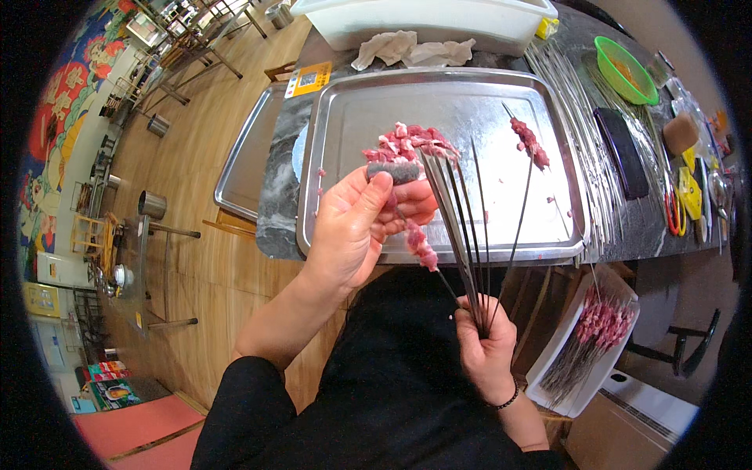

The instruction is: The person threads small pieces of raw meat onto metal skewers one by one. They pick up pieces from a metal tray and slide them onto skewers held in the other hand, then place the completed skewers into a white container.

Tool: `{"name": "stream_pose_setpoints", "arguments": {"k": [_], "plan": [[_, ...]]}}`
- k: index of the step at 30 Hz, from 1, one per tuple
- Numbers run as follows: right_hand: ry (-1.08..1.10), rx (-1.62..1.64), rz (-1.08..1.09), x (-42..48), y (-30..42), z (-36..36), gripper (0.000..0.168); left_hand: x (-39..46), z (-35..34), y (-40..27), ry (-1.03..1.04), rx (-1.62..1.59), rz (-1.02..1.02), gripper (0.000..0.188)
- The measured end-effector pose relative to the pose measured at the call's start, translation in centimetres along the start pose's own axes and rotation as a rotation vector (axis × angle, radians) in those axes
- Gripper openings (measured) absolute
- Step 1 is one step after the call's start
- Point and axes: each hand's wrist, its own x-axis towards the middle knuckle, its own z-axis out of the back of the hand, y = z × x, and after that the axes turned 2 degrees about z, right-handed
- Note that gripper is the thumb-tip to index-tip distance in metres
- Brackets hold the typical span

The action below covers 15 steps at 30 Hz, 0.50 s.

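Note:
Several metal skewers are fanned out in my right hand, closed around their lower ends. One slanting skewer carries meat pieces and runs up to my left hand, whose fingers are closed around its upper part. A dark grey sleeve is on a digit of the left hand. Just beyond that hand, a pile of raw meat chunks lies on the steel tray. A meat skewer rests at the tray's right side.
Right of the tray lie many bare metal skewers, a dark phone, a green basket and red-handled scissors. A white bin and crumpled paper stand beyond. Lower right, a white container holds many meat skewers.

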Motion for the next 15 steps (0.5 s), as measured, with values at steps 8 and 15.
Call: {"name": "stream_pose_setpoints", "arguments": {"k": [8, 15], "plan": [[-0.039, 0.065, 0.062, 2.1, 0.4, -1.9, 0.018, 0.0, -2.0, 1.0, -0.174, -0.055, 0.062, 0.033], [0.012, 0.011, 0.133, 2.2, 1.8, -3.3, 0.018, 0.7, 0.5, 2.1, 0.313, -0.406, 0.081, 0.045]]}}
